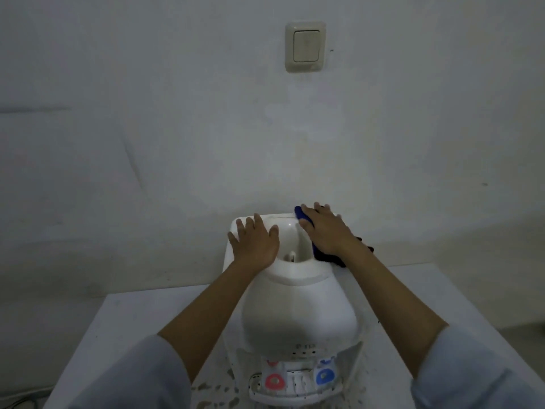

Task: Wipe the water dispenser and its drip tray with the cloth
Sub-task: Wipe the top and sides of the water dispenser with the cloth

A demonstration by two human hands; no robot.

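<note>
The place looked like a plain room in a home or a small office, dimly lit and sparely furnished. A bare, whitish painted wall point(177, 128) filled most of the view, marked with faint scuffs and stains, and a cream light switch point(305, 46) was set into it. Against that wall stood a white table point(118, 335), and on it sat a white tabletop water dispenser point(298, 308) with a red tap point(274, 381) and a blue tap point(324, 376) above its drip tray point(295, 398). Dark spots speckled the tabletop around the dispenser's base. Nothing in view settled which kind of room it was.
</note>
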